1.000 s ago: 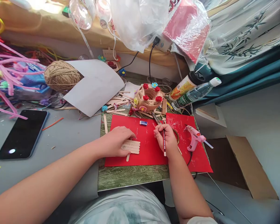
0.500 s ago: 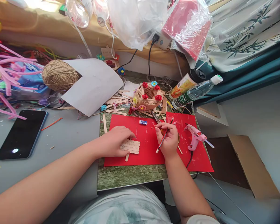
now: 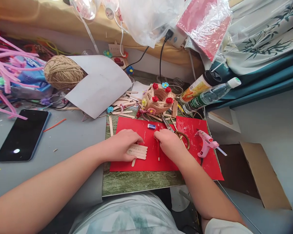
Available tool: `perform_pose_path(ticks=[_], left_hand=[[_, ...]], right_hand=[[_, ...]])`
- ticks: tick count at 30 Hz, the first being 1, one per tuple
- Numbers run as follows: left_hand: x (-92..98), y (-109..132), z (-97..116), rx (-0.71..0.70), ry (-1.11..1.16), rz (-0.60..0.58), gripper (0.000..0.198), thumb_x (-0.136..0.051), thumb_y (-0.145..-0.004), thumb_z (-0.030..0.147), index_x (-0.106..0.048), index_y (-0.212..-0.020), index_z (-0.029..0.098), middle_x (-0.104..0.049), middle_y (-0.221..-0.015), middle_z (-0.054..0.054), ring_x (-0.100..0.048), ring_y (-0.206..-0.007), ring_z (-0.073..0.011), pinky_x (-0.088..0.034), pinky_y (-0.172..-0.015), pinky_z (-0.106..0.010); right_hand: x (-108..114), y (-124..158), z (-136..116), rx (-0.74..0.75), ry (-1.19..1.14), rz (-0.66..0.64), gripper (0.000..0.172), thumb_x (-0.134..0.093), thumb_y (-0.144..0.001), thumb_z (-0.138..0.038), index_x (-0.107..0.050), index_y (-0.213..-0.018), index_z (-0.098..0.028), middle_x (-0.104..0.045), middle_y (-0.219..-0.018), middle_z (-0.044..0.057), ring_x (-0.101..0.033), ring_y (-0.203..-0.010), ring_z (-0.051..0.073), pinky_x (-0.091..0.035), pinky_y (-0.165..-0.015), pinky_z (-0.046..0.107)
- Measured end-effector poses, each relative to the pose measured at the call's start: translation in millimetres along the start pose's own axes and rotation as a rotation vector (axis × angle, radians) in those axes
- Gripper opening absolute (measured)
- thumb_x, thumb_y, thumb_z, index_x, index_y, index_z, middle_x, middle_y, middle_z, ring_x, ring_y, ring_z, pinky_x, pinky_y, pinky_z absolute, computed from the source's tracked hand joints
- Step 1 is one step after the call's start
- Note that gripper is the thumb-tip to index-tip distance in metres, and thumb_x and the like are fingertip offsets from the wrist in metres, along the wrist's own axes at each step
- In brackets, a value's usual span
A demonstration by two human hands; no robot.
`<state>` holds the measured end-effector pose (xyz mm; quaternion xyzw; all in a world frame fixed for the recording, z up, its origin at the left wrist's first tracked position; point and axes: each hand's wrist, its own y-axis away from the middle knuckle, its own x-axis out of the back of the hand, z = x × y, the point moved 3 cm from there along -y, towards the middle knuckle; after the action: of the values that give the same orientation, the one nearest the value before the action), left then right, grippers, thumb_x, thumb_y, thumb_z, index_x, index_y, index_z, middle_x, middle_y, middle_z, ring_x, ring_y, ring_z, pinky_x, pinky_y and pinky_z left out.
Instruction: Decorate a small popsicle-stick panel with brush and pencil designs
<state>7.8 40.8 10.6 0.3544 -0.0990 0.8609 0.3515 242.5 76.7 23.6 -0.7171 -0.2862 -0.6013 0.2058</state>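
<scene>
Two hands, a left hand (image 3: 123, 146) and a right hand (image 3: 169, 143); one pencil (image 3: 158, 150); one eraser (image 3: 151, 126); one pair of scissors (image 3: 167, 123); one glue gun (image 3: 206, 143); two red sheets (image 3: 148, 166), left and right; one bottle (image 3: 211, 95); one cup (image 3: 195, 90); one phone (image 3: 21, 135); one ball of twine (image 3: 63, 72); one orange strip (image 3: 55, 124); one basket (image 3: 158, 106) with four red roses (image 3: 169, 100) on top; at least four sticks (image 3: 140, 152) side by side, plus one jutting out near; the loose sticks (image 3: 125, 115) at the far side overlap too much to count
</scene>
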Motion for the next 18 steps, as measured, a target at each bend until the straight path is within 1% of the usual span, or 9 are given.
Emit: perform_pose_path(ticks=[5,8,11,15,18], left_hand=[[-3.8,0,-4,-0.007,0.002,0.009,0.051,-0.081,-0.079,0.033,-0.062,-0.126,0.026,-0.069,-0.123,-0.006,-0.060,-0.116,-0.0270,-0.042,-0.104,-0.040],[-4.8,0,-5,-0.009,-0.002,0.008,0.052,-0.081,-0.079,0.034,-0.062,-0.127,0.026,-0.069,-0.124,-0.007,-0.060,-0.117,-0.0277,-0.042,-0.105,-0.041],[-3.4,0,-4,0.000,-0.008,0.004,0.052,-0.081,-0.079,0.034,-0.062,-0.126,0.025,-0.069,-0.122,-0.006,-0.060,-0.115,-0.0276,-0.042,-0.104,-0.041],[-1.9,0,-3,-0.002,-0.001,0.002,0.050,-0.080,-0.080,0.036,-0.062,-0.126,0.024,-0.069,-0.122,-0.007,-0.061,-0.113,-0.0273,-0.043,-0.102,-0.041],[-2.9,1,-4,-0.018,-0.005,0.014,0.051,-0.080,-0.080,0.037,-0.063,-0.126,0.025,-0.069,-0.122,-0.007,-0.061,-0.114,-0.0280,-0.043,-0.103,-0.041]], right_hand=[[-7,3,-3,0.079,0.112,0.036,0.033,-0.045,-0.088,0.009,-0.062,-0.086,-0.019,-0.059,-0.082,0.007,-0.044,-0.077,0.023,-0.028,-0.067,0.033],[-13,3,1,0.099,0.130,0.095,0.033,-0.044,-0.090,0.007,-0.062,-0.085,-0.019,-0.058,-0.081,0.007,-0.045,-0.078,0.024,-0.029,-0.068,0.034],[-17,3,12,0.097,0.073,0.127,0.031,-0.046,-0.093,0.004,-0.064,-0.084,-0.019,-0.058,-0.079,0.006,-0.047,-0.076,0.023,-0.031,-0.068,0.033],[-17,3,25,0.088,-0.060,0.087,0.024,-0.053,-0.098,-0.005,-0.066,-0.086,-0.021,-0.060,-0.078,0.004,-0.051,-0.076,0.022,-0.033,-0.068,0.032],[-15,3,26,0.102,-0.041,0.086,0.022,-0.054,-0.099,-0.007,-0.067,-0.088,-0.021,-0.060,-0.078,0.004,-0.052,-0.077,0.022,-0.034,-0.069,0.032]])
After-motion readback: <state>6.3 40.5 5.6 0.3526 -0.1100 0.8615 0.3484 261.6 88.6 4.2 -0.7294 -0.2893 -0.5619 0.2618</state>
